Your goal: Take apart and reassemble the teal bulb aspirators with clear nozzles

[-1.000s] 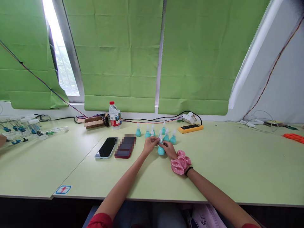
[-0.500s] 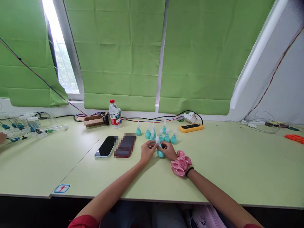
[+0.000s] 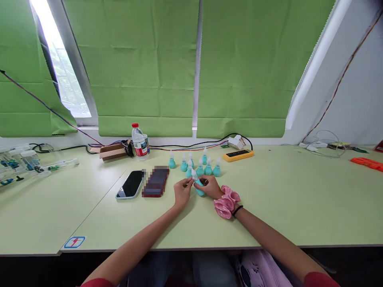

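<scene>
A teal bulb nasal aspirator (image 3: 199, 191) with a clear pointed nozzle is between my hands, its tip leaning to the left. My right hand (image 3: 212, 186) grips it around the neck from the right side. On the left, my left hand (image 3: 182, 193) has its thumb and fingers pinched at the clear nozzle; the exact contact is small and partly hidden. Just beyond my hands stand several more teal aspirators (image 3: 217, 170), upright with clear tips. One of them, another aspirator (image 3: 171, 162), stands a little apart at the left.
Left of my hands lie a phone (image 3: 130, 185) and a dark red pixelated slab (image 3: 155, 182). Farther back are a bottle (image 3: 139, 145), an open cardboard box (image 3: 112, 152) and a yellow power strip (image 3: 238, 155). Clear tubes (image 3: 64, 164) lie far left, an orange object (image 3: 367, 163) far right.
The held aspirator has gone from nearly upright to tilted left. The camera view has shifted slightly, and a hand at the far left edge has left the picture.
</scene>
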The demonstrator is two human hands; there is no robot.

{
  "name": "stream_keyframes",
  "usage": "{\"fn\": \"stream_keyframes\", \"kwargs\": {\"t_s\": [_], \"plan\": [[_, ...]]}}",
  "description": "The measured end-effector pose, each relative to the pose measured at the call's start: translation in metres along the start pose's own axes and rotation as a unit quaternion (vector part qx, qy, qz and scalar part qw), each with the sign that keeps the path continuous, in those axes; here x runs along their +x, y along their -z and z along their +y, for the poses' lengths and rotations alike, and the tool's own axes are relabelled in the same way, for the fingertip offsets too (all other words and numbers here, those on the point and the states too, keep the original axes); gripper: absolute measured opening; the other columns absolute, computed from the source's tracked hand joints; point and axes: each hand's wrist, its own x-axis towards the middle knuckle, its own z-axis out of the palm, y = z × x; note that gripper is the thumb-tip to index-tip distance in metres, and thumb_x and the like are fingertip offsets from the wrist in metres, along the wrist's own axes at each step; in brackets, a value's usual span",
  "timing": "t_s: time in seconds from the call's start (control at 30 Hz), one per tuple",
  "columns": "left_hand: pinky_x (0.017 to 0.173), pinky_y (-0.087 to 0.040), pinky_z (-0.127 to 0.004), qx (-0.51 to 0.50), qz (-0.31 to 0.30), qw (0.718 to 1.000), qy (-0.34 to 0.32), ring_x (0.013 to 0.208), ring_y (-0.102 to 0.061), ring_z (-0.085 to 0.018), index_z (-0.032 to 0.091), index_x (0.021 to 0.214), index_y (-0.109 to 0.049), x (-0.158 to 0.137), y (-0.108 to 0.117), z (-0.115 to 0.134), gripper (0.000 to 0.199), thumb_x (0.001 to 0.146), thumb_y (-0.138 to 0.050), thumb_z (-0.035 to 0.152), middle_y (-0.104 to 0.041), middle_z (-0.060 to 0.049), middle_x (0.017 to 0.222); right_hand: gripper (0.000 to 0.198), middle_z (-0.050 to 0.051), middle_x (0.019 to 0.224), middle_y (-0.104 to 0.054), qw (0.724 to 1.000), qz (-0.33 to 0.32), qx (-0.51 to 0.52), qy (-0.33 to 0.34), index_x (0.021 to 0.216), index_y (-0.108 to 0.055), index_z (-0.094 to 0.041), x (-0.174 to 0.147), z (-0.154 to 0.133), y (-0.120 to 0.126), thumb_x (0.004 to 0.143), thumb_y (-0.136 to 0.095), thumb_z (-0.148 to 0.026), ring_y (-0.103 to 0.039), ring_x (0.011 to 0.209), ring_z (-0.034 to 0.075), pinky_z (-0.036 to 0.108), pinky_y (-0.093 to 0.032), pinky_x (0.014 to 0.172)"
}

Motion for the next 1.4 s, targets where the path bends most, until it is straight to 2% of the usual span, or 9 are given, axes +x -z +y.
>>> {"fn": "stream_keyframes", "kwargs": {"t_s": [0.33, 0.53, 0.93, 1.2, 1.4], "plan": [[0.057, -0.047, -0.027, 0.029, 0.000, 1.000, 0.012, 0.062, -0.061, -0.018, 0.014, 0.074, -0.066, 0.005, 0.002, 0.003, 0.022, 0.066, -0.057, 0.032, -0.067, -0.007, 0.072, 0.020, -0.002, 0.048, -0.047, 0.999, 0.014, -0.032, 0.002, 0.058, -0.059, -0.015, 0.001, 0.002, 0.001, 0.062, -0.057, -0.034, -0.036, 0.045, 0.008, 0.020, -0.029, 0.045], [0.061, -0.046, -0.026, 0.061, -0.020, 0.998, -0.019, 0.073, -0.059, -0.019, 0.017, 0.075, -0.067, 0.005, 0.003, 0.004, 0.018, 0.066, -0.057, 0.029, -0.066, -0.007, 0.077, 0.022, -0.002, 0.048, -0.045, 0.999, 0.022, -0.049, 0.003, 0.057, -0.058, -0.014, 0.001, 0.002, 0.001, 0.064, -0.055, -0.035, -0.035, 0.044, 0.007, 0.020, -0.028, 0.044], [0.049, -0.041, -0.019, 0.084, -0.061, 0.992, -0.065, 0.053, -0.052, -0.011, 0.015, 0.065, -0.062, 0.011, 0.007, 0.004, 0.016, 0.067, -0.052, 0.028, -0.060, -0.002, 0.059, 0.021, -0.002, 0.048, -0.045, 0.999, 0.009, -0.047, 0.022, 0.056, -0.057, -0.014, 0.001, 0.002, 0.003, 0.062, -0.056, -0.034, -0.035, 0.045, 0.007, 0.020, -0.028, 0.044], [0.044, -0.037, -0.016, 0.090, -0.055, 0.992, -0.069, 0.046, -0.046, -0.008, 0.015, 0.060, -0.059, 0.012, 0.006, 0.003, 0.012, 0.064, -0.051, 0.023, -0.052, 0.001, 0.049, 0.022, -0.003, 0.047, -0.044, 0.999, 0.008, -0.028, 0.018, 0.055, -0.057, -0.015, 0.002, 0.000, 0.003, 0.062, -0.056, -0.035, -0.035, 0.045, 0.007, 0.020, -0.029, 0.044], [0.049, -0.040, -0.019, 0.074, -0.039, 0.995, -0.062, 0.052, -0.051, -0.010, 0.015, 0.062, -0.060, 0.017, 0.013, 0.009, 0.010, 0.063, -0.053, 0.021, -0.057, 0.000, 0.055, 0.019, -0.003, 0.047, -0.042, 1.000, 0.016, -0.009, 0.008, 0.053, -0.057, -0.014, 0.002, 0.002, 0.003, 0.061, -0.056, -0.031, -0.032, 0.045, 0.007, 0.020, -0.027, 0.043]]}}
